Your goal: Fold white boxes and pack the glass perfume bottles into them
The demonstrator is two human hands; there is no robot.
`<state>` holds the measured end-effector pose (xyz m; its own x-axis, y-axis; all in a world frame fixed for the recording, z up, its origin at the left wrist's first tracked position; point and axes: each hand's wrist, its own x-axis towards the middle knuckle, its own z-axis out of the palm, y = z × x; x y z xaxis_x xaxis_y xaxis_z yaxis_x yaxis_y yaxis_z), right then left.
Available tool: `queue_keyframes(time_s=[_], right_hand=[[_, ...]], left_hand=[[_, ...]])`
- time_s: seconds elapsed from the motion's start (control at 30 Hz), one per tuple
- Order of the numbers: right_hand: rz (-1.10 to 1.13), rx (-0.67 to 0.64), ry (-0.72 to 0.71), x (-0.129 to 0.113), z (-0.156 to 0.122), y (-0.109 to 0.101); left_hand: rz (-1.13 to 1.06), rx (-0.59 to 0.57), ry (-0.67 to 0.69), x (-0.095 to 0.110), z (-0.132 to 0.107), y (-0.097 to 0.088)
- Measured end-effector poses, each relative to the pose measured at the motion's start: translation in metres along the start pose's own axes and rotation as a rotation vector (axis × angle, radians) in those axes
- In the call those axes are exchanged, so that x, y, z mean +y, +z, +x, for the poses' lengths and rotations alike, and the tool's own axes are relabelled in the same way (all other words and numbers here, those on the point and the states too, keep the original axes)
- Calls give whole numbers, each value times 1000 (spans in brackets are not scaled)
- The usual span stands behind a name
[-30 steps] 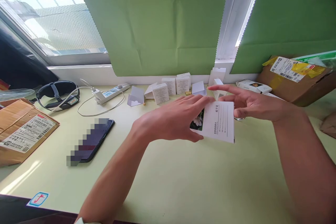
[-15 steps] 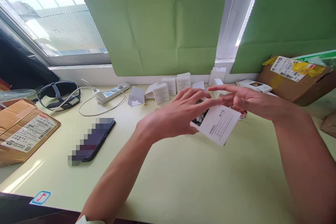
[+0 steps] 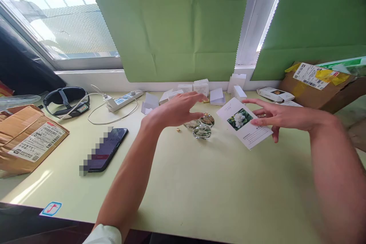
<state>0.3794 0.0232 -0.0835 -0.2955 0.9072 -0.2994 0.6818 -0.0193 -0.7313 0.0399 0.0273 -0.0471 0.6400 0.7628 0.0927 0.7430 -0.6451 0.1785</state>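
Note:
A white card (image 3: 256, 132) with a white flower photo and printed text is pinched at its right edge by my right hand (image 3: 281, 117). It hangs tilted above the table. My left hand (image 3: 177, 111) is empty, thumb and fingers apart, just above and left of a few clear, round glass bottles (image 3: 202, 132). One bottle shows a gold-coloured neck; the hand partly covers the group. Close by, a tiny gold-coloured piece (image 3: 178, 130) lies on the table. Behind the hands stand several small white boxes (image 3: 201, 87), some with flaps up.
On the left are a cardboard box (image 3: 36, 141), a phone (image 3: 110, 150), a black headband device (image 3: 66, 103) and a power strip (image 3: 124, 100) with a looped white cable. At the right rear, a flat white box (image 3: 274, 93) lies beside a taped carton (image 3: 317, 84).
The card has passed from between both hands into my right hand alone, flower side showing. My left hand has let go and moved left, uncovering the glass bottles.

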Motion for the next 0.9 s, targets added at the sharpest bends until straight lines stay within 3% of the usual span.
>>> queue_keyframes(time_s=[0.07, 0.17, 0.37, 0.53, 0.63, 0.73, 0.9], right_hand=[[-4, -71, 140, 4, 9, 3], [-7, 24, 179, 8, 17, 0], [-30, 352, -21, 20, 3, -27], [-27, 541, -117, 33, 0, -43], [-111, 512, -105, 29, 8, -32], [-222, 402, -135, 10, 26, -6], [-337, 363, -118, -10, 91, 23]], left_hand=[[-20, -85, -83, -11, 3, 3], [-52, -104, -170, -26, 5, 5], [-69, -6, -293, -58, 6, 8], [-66, -79, -369, -77, 10, 16], [-62, -142, -384, -77, 12, 18], [-78, -150, -376, -73, 12, 16], [-84, -118, -291, -67, 8, 11]])
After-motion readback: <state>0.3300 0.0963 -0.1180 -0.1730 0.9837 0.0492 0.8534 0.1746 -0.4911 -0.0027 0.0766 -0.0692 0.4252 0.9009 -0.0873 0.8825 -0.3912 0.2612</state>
